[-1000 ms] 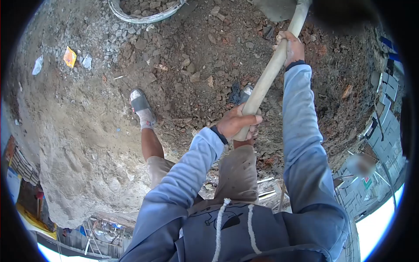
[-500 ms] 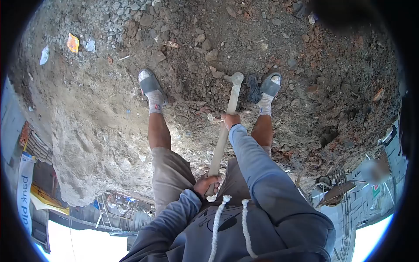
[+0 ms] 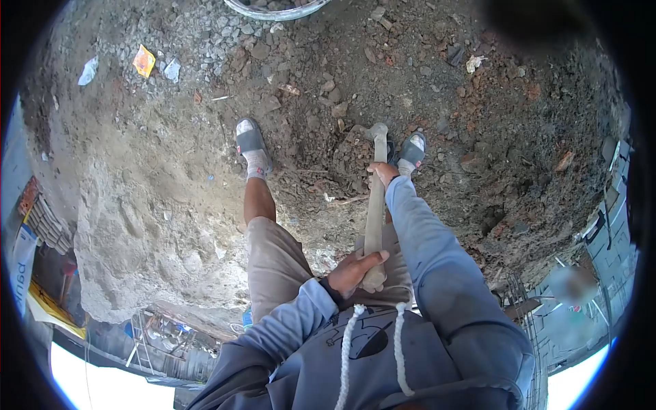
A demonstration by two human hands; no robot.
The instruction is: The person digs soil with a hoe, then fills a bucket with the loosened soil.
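Observation:
A hoe [image 3: 375, 205] with a long pale wooden handle runs from my waist down to the ground between my feet. My left hand [image 3: 352, 272] is closed on the handle near its butt end, the thumb lying across the wood. Farther down, close to the head, my right hand [image 3: 384, 172] is wrapped round the same handle. The tool's head [image 3: 378, 130] is at the loose dark soil, beside my right foot; its blade cannot be made out clearly against the dirt.
My sandalled left foot [image 3: 251, 140] and right foot [image 3: 412, 149] stand apart on rubble. Part of a round basin [image 3: 277, 12] shows at the top edge. Litter, including an orange wrapper [image 3: 144, 61], lies upper left. Thin rods [image 3: 533, 321] stand lower right.
The hoe stands more upright, its butt end moved right with my left hand. My right hand is slightly higher and farther right. My feet are closer together, and the basin has entered view.

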